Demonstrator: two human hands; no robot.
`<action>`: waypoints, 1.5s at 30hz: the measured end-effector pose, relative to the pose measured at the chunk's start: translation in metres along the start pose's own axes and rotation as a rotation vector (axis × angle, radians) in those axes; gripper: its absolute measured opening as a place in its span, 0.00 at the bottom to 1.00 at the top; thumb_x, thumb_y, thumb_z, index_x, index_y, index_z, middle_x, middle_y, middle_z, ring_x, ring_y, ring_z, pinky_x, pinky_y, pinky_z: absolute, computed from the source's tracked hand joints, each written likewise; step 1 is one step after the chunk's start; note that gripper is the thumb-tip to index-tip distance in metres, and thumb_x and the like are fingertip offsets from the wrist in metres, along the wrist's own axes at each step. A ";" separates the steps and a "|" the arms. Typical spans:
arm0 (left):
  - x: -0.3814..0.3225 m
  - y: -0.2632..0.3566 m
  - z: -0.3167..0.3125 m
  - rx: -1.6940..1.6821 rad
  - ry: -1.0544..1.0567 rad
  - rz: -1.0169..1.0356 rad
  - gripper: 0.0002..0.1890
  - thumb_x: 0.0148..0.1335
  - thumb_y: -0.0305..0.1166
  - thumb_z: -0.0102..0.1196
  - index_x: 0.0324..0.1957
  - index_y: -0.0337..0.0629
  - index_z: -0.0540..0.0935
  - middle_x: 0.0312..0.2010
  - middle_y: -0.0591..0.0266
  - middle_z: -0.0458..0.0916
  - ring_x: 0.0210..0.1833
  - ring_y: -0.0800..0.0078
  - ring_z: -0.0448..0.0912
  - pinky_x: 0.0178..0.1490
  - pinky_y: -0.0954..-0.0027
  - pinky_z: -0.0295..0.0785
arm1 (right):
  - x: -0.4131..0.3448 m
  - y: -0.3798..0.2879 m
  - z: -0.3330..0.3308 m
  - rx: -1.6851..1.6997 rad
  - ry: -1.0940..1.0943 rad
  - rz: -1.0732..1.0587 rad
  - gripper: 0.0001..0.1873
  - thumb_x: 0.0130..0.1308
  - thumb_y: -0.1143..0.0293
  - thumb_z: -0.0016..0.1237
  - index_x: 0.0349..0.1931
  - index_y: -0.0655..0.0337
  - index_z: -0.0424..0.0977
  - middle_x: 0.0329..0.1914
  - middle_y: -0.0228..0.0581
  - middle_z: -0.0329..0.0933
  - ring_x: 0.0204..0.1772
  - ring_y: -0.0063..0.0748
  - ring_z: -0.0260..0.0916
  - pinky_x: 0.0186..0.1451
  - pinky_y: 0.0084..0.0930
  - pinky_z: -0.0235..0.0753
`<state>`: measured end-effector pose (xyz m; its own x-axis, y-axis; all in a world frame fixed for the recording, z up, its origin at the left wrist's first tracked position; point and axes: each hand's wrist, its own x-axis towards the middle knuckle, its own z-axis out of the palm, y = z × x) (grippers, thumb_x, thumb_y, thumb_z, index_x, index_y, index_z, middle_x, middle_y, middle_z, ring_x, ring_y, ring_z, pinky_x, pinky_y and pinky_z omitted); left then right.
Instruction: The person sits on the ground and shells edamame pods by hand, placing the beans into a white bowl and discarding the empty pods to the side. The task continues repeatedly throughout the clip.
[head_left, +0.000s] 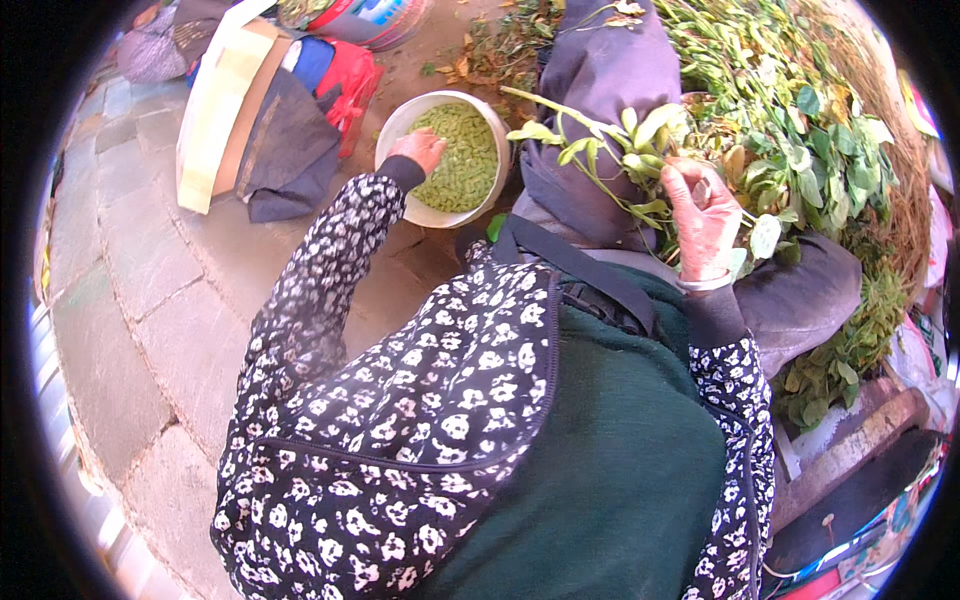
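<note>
My left hand (421, 149) is over the near left part of a white plastic bucket (391, 126), which is well filled with green bean pods (466, 161). Its fingertips point down toward the pods; whether they hold any is hidden. Above my lap, my right hand (703, 214) grips a cut bean plant (600, 139) by its stem among the pods. Plump green pods and a few leaves hang from this plant, and its bare stem end points toward the bucket. A white bracelet circles my right wrist.
Uprooted bean plants (795, 127) are heaped to the right. Fallen leaves (480, 52) litter the ground beyond the bucket. At the left, a cardboard piece (232, 120), dark cloth (289, 150) and a red plastic bag (352, 86) lie on stone paving (150, 217). Another bucket (375, 22) stands farther off.
</note>
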<state>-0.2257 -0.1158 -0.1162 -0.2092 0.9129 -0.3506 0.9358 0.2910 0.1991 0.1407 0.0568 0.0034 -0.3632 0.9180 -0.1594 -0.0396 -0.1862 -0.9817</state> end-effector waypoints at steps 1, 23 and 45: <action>0.002 0.019 -0.012 -0.129 -0.045 -0.247 0.12 0.57 0.38 0.45 0.30 0.47 0.82 0.31 0.55 0.81 0.35 0.57 0.78 0.40 0.66 0.72 | -0.002 0.005 -0.002 -0.077 0.021 -0.035 0.05 0.54 0.78 0.54 0.32 0.65 0.76 0.28 0.26 0.74 0.29 0.11 0.64 0.34 0.10 0.65; 0.013 0.284 -0.065 -2.037 -0.539 -0.377 0.07 0.58 0.36 0.54 0.32 0.45 0.76 0.23 0.73 0.71 0.23 0.84 0.68 0.28 0.82 0.65 | -0.026 -0.027 0.001 0.056 0.049 0.064 0.05 0.55 0.77 0.52 0.30 0.65 0.70 0.24 0.31 0.73 0.26 0.14 0.65 0.30 0.14 0.67; 0.021 0.292 -0.064 -1.498 -0.234 -0.113 0.08 0.61 0.32 0.49 0.28 0.38 0.75 0.17 0.69 0.70 0.15 0.84 0.64 0.17 0.81 0.59 | -0.025 -0.005 -0.039 0.157 -0.323 0.455 0.07 0.62 0.71 0.41 0.36 0.63 0.73 0.25 0.29 0.73 0.22 0.14 0.65 0.19 0.12 0.63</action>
<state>0.0255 0.0066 -0.0071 -0.0745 0.8441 -0.5310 -0.2538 0.4989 0.8287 0.1857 0.0486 0.0083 -0.6407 0.5843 -0.4981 0.0583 -0.6098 -0.7904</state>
